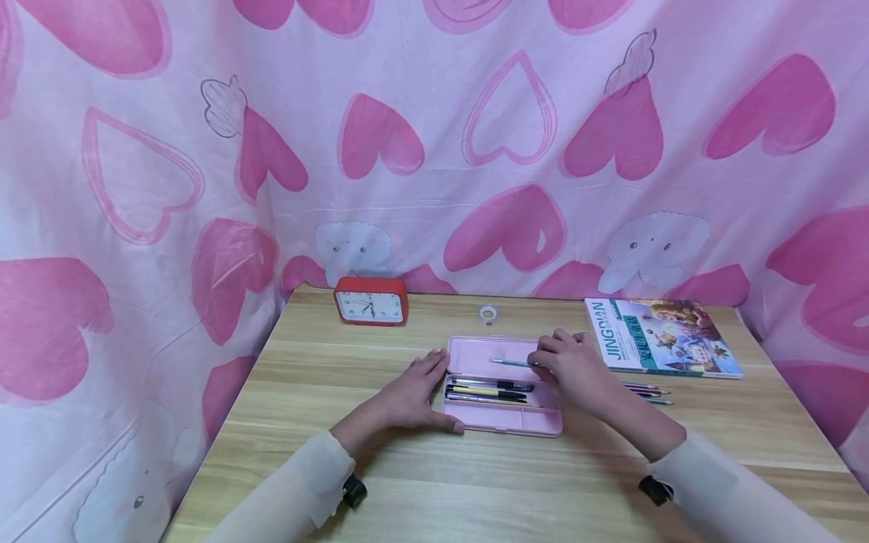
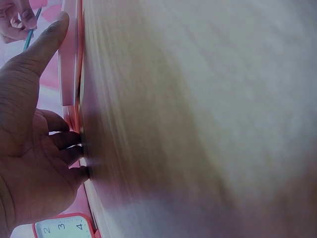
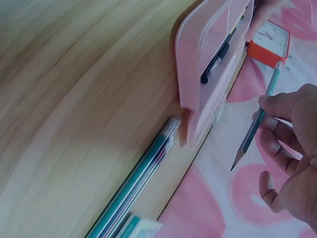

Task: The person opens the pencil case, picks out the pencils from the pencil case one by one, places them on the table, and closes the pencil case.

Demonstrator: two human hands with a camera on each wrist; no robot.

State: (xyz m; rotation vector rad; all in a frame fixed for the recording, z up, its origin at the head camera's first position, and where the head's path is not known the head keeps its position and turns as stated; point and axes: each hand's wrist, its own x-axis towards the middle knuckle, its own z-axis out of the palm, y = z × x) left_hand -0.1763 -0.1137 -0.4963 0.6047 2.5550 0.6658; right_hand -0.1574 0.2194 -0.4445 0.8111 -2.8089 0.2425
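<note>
A pink pencil case lies with its lid back on the table, several pens in its long compartment. My left hand rests against the case's left side, thumb extended along its front edge and the other fingertips low by the table. Above the case, my right hand pinches a green pencil between thumb and fingers. In the right wrist view the sharpened tip points down and the eraser end up. To the right of the case lie several pencils, partly behind my right forearm in the head view.
A red alarm clock stands at the back left of the wooden table. Behind the case sits a small roll of tape. A picture book lies at the back right, against a pink heart-patterned curtain.
</note>
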